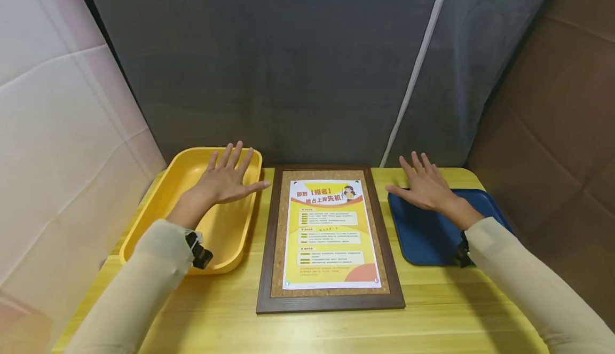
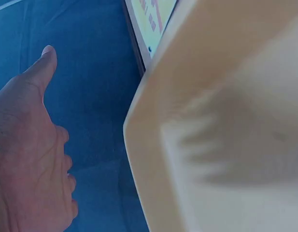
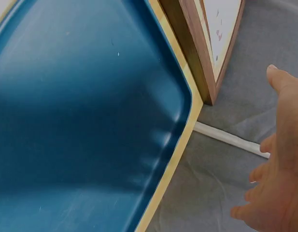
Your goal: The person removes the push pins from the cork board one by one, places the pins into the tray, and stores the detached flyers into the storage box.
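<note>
My left hand (image 1: 223,181), fingers spread, hovers above the yellow tray (image 1: 247,231) on the left and holds nothing. Over the blue tray (image 1: 418,244) on the right, my right hand (image 1: 423,186) is likewise stretched out with spread fingers and bare of any object. Between the two trays lies a brown-framed cork board (image 1: 331,304) bearing a yellow printed poster (image 1: 331,236). Each wrist view shows the palm side: the left hand (image 2: 33,145) beside the tray's edge, the right hand (image 3: 279,164) off to one side of the blue tray.
A wooden table (image 1: 307,335) carries the trays and the board. Behind it hangs a dark grey curtain (image 1: 269,65) with a white strip (image 1: 418,65). A pale cloth wall (image 1: 62,146) stands on the left, a brown one (image 1: 552,113) on the right.
</note>
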Tool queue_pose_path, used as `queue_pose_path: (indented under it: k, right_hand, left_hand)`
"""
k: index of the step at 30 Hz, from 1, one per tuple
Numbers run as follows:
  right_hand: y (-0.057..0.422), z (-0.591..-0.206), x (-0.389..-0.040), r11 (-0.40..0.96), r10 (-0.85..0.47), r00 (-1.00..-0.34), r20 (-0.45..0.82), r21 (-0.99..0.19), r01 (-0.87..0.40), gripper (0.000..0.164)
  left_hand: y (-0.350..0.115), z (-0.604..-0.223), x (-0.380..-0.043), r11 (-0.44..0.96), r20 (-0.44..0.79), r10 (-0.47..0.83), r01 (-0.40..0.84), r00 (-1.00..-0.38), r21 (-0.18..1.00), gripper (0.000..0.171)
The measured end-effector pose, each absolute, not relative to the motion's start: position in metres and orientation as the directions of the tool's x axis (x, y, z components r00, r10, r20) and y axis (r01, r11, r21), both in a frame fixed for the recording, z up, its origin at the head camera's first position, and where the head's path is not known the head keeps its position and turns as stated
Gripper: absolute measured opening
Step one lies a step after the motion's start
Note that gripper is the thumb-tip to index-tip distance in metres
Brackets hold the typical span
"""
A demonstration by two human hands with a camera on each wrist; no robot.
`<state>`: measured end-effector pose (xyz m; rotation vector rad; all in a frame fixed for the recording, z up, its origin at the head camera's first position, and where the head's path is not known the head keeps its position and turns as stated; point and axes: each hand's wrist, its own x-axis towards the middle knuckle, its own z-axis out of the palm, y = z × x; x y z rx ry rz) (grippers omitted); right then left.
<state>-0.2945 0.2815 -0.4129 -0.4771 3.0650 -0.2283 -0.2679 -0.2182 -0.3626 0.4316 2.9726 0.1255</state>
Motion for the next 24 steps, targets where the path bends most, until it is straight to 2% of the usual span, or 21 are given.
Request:
queue_pose_path:
  k: [24]
  right_hand:
    - [0.235,-0.432,-0.298,0.913,-0.376,-0.926,0.025,-0.160,-0.375,0.098]
  left_hand:
    - [-0.171,-0.378,-0.250,0.930,-0.067,0.359,0.350,-0.931,0.112,0.107]
